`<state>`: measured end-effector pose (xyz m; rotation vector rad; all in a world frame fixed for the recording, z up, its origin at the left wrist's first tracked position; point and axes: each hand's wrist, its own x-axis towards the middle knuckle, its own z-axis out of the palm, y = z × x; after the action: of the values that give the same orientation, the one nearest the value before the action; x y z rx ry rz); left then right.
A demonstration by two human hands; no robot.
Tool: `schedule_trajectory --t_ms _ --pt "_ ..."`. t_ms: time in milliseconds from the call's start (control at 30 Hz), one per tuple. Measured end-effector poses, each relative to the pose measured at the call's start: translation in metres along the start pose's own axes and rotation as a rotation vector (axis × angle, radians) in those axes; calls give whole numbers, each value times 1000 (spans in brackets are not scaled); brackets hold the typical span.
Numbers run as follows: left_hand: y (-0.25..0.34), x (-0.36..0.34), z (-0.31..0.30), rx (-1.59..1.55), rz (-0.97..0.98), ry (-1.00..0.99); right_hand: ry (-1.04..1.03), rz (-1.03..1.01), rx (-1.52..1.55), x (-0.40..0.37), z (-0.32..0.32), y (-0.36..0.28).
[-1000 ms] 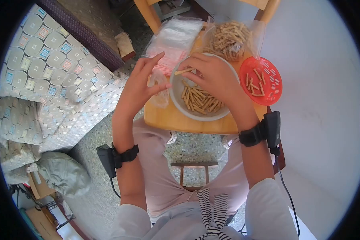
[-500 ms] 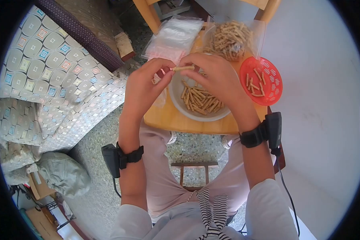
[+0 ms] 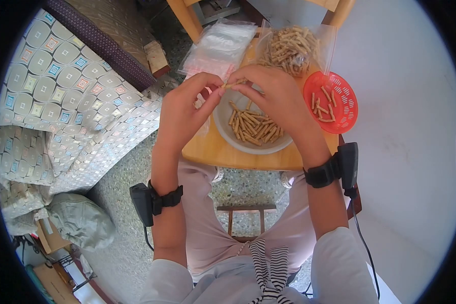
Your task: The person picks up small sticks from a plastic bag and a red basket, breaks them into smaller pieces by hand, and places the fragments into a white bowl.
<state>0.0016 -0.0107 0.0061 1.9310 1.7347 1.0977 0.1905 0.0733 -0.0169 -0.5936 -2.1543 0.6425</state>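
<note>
My left hand (image 3: 191, 104) and my right hand (image 3: 269, 93) meet above the far left rim of a white bowl (image 3: 227, 133). Between their pinched fingertips is a short tan stick (image 3: 234, 83), partly covered by the fingers; its exact kind I cannot make out. Several similar tan sticks (image 3: 253, 124) lie heaped in the bowl under my right hand. To the right, a red perforated plastic basket (image 3: 345, 109) holds several more pieces.
A wooden chair seat (image 3: 213, 154) bears everything. Behind the bowl lie a clear bag of tan sticks (image 3: 294, 48) and a stack of clear zip bags (image 3: 223, 43). A patterned fabric-covered piece of furniture (image 3: 71, 81) is on the left, a white wall (image 3: 405, 101) on the right.
My right fingers have moved slightly left along the stick, so less of it shows. Both hands are now closer together; the bowl and basket stay put.
</note>
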Motion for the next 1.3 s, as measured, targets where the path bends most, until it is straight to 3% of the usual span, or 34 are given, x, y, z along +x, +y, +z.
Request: schedule_trajectory --t_ms 467,767,867,1033,1133,1300 --pt "-5 1 3 -127 -144 0 37 -52 -3 3 2 -2" --pt "-13 4 10 -258 -111 108 83 -163 -61 5 -1 -6" --pt "-10 4 9 -218 -105 108 63 -135 -43 4 -4 -10" --pt "-2 2 7 -94 -65 109 9 200 149 0 -3 -12" --pt "-1 1 6 -45 -12 128 -119 152 25 -2 -3 0" --pt "-2 1 5 -42 3 137 -112 139 13 0 -2 -4"
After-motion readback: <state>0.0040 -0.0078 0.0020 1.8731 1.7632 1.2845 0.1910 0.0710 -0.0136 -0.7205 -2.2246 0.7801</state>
